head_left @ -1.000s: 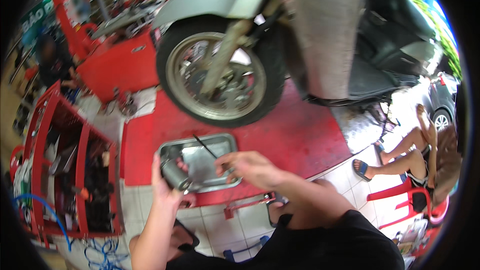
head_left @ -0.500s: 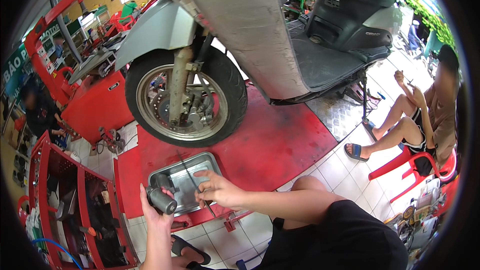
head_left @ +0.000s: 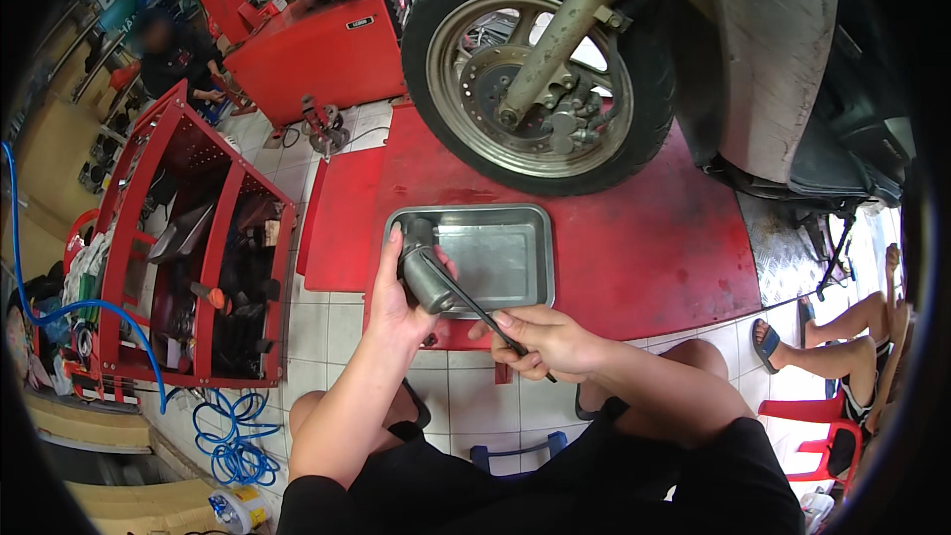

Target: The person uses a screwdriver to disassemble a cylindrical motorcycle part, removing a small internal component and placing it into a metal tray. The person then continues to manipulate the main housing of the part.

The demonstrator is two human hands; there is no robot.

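Observation:
My left hand (head_left: 396,305) is wrapped round a dark grey metal cylinder (head_left: 420,279), tilted above the near left corner of a shallow metal tray (head_left: 544,258). In my right hand (head_left: 548,341) is a thin dark rod-shaped tool (head_left: 474,308), its fingers closed round the near end. The tool's far end lies across the cylinder; whether it touches cannot be made out. Behind the cylinder, at the tray's left side, another dark grey piece (head_left: 420,230) shows, partly hidden.
A raised scooter's front wheel (head_left: 540,89) stands beyond the tray on a red platform (head_left: 654,248). Left are a red shelf cart (head_left: 203,258) and a coiled blue hose (head_left: 233,436). One person (head_left: 178,54) is at far left; another sits right near a red chair (head_left: 817,426).
My view has swung left and down. The rod-shaped tool, earlier held over the tray apart from the cylinder, now slants across the cylinder. My right hand has closed round its near end.

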